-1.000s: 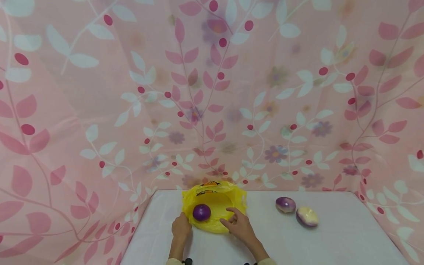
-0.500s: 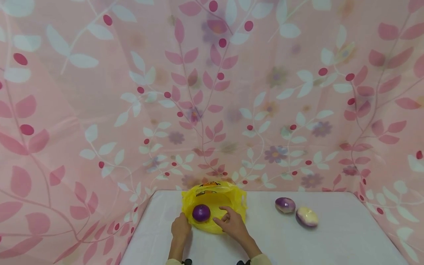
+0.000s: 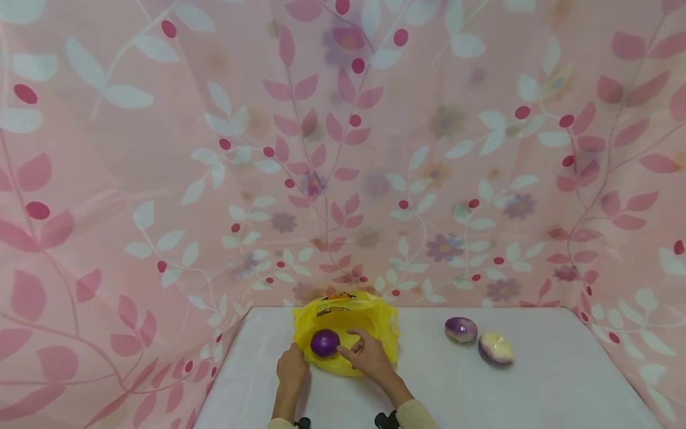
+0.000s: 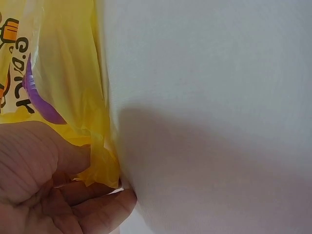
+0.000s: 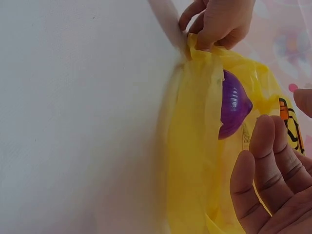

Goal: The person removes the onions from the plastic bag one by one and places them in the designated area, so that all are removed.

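Note:
A yellow plastic bag [image 3: 375, 310] with dark printing lies on the white table, its mouth turned towards me. Just inside it sits a glossy purple onion [image 3: 324, 343], whose pointed tip shows in the right wrist view. My left hand [image 3: 292, 364] pinches the bag's gathered left corner between thumb and fingers, plain in the left wrist view. At the right of the mouth is my right hand [image 3: 371, 357], holding nothing, its fingers loosely bent and thumb apart. In the head view its thumb tip comes right at the onion's edge.
Two purple-and-white, turnip-like vegetables [image 3: 461, 329] lie side by side to the right of the bag. The white table [image 3: 536, 393] ends at the back against a pink floral cloth [image 3: 348, 149].
My right hand has moved left across the bag's mouth towards the onion. The left hand stays on the bag's corner, and the onion has hardly moved.

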The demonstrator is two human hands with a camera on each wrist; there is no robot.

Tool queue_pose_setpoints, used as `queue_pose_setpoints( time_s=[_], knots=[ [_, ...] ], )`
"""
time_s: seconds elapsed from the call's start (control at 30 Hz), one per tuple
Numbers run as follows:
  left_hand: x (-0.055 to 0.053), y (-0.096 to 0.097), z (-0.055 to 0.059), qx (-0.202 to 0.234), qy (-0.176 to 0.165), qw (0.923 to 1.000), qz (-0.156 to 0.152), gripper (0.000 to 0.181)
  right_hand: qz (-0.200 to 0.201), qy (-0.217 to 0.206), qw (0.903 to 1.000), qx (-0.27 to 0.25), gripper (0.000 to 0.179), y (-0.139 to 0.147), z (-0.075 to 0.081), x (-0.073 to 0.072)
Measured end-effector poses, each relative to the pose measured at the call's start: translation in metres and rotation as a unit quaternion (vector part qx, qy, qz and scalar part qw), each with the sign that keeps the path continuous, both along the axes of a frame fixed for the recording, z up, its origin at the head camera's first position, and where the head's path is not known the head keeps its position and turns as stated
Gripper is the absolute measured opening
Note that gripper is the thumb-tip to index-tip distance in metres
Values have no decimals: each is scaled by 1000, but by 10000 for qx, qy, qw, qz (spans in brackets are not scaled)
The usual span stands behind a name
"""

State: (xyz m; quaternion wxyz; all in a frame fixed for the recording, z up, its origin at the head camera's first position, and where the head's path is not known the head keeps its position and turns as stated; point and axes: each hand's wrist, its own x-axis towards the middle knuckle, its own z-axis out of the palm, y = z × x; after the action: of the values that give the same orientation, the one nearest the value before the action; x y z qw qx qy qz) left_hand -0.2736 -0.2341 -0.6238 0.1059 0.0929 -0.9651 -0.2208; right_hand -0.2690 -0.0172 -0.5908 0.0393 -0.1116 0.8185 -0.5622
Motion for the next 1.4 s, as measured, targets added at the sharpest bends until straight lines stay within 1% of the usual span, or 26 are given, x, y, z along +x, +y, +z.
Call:
queue_pose_setpoints(
  time_s=[0.17,0.3,0.6,0.8,1.0,1.1,1.23,1.4],
  knots=[
    [2,2,3,90,-44,9999,-46,12,-53,-119,9999,63,61,-3,-3,-2],
    [1,2,2,95,-146,9998,-23,11,-65,-197,9998,65,63,-6,-4,-4],
    [0,-1,1,36,-65,10000,-44,11,-28,-340,9991,247,67,-15,-8,-11],
    [0,-2,2,70,-117,9999,-16,11,-1,-398,9988,298,66,-23,-10,-16],
    [-1,-3,1,51,-140,9999,-41,12,-13,-405,9984,389,64,-24,-18,-18],
    [-1,-3,1,37,-120,9999,-52,12,-51,-484,9977,464,67,-25,-22,-19],
    [-1,-3,1,17,-114,9999,-45,11,-114,-700,9965,449,73,-28,-24,-20],
    [1,-1,5,50,-221,9997,-49,11,-135,-791,9960,386,76,-32,-24,-20]
  ],
)
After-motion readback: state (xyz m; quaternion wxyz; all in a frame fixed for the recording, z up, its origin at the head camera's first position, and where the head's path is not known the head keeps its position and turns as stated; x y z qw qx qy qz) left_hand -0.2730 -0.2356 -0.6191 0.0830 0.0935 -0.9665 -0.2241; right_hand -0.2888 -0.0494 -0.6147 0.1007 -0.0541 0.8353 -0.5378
